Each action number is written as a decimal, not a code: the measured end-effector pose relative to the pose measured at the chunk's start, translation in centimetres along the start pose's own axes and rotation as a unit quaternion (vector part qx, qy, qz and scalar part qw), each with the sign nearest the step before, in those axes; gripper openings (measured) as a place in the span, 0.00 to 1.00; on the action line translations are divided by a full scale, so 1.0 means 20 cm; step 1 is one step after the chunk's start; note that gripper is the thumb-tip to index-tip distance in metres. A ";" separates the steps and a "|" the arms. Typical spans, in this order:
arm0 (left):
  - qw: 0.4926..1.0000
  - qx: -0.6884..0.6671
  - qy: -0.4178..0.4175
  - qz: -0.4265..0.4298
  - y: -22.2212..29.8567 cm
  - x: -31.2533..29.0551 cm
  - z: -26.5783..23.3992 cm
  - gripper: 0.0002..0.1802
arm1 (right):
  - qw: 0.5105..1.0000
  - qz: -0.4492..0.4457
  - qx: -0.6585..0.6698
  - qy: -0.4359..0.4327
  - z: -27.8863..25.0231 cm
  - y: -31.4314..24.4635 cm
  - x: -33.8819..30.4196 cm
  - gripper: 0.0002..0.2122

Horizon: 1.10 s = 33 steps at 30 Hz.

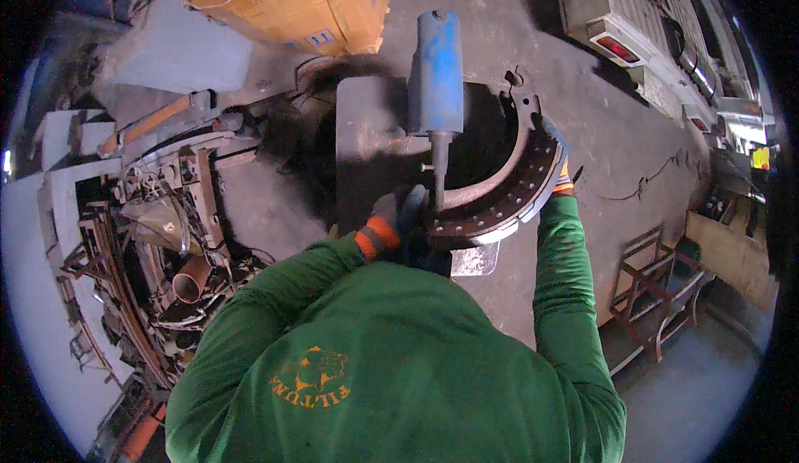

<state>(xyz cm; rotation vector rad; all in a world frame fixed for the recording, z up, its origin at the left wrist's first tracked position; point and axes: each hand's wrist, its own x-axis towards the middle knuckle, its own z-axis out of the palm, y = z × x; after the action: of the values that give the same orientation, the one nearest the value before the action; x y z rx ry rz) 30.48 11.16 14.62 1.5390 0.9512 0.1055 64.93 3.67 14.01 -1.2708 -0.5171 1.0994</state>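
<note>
A large curved brake shoe, dark with rows of small rivet holes along its lining, is held under a blue upright cylinder machine. The machine's narrow steel shaft comes down at the shoe's left end. My right hand, in a dark glove with an orange cuff, grips the outer edge of the shoe on its right side. Beside the shaft, my left hand, gloved the same way, is at the shoe's left end. Its fingers are partly hidden in shadow, so its grip does not show clearly.
An open cardboard box stands beyond the machine at the far left. Scrap metal and a rusty pipe are heaped on the left. A metal frame stands at the right. A vehicle's rear with a red lamp is at the far right.
</note>
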 end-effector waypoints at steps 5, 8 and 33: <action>0.996 0.067 0.012 0.063 -0.10 0.03 0.03 0.20 | 0.999 0.010 0.051 0.007 0.01 -0.03 -0.01 0.15; 0.995 -0.067 -0.023 0.063 -0.17 0.04 0.05 0.16 | 1.000 -0.008 -0.011 -0.023 0.06 -0.07 0.02 0.15; 0.994 -0.068 -0.037 -0.074 -0.14 0.03 0.05 0.24 | 1.000 0.000 -0.017 -0.012 -0.12 0.05 0.03 0.15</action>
<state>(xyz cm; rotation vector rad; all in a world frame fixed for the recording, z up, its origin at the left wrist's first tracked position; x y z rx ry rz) 30.20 10.45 11.69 1.3334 0.9763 0.0078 66.89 2.99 12.26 -1.2895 -0.5562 1.1098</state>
